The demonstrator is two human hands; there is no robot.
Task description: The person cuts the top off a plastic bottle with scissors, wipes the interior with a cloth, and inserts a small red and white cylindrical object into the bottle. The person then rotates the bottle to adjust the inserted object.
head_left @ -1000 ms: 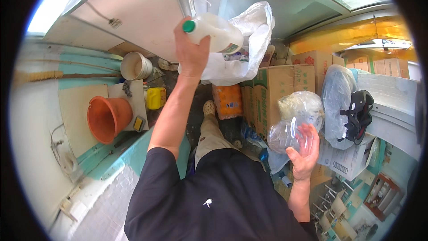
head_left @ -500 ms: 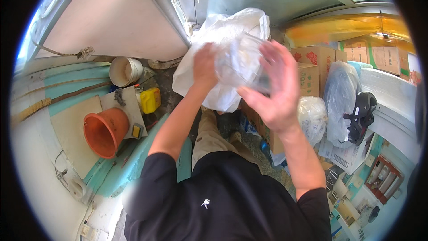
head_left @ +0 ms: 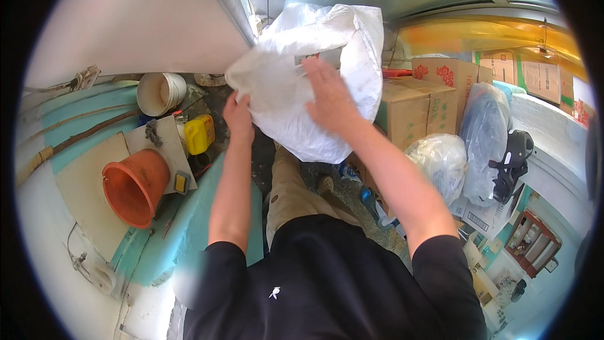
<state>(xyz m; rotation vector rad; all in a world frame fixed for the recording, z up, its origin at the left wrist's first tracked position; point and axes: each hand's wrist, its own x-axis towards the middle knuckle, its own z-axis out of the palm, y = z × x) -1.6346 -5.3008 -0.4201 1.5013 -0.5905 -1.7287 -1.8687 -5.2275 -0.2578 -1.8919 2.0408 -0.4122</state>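
Observation:
A large white woven sack [head_left: 362, 82] stands in front of me, its mouth gaping at the top. Something grey and red, too small to name, shows inside the opening. At the sack's left edge my left hand [head_left: 240, 118] is closed on the white material, its fingertips partly hidden. My right hand [head_left: 330, 94] lies over the near side of the mouth, fingers stretched out and pointing into it, holding nothing that I can see. A paler, slightly see-through part of the white material spreads between the two hands.
Left of me are an orange bucket [head_left: 135, 186], a whitish bucket [head_left: 162, 94], a yellow jug [head_left: 199, 135] and a wooden stick [head_left: 94, 127]. On the right stand cardboard boxes [head_left: 409, 113], a stuffed clear bag [head_left: 438, 162], a bluish plastic bag [head_left: 484, 145] and a black strapped item [head_left: 513, 162].
The clear plastic thing held up between both hands is no longer visible there. My left hand has moved left and down to the sack's edge; my right hand has moved left onto the sack.

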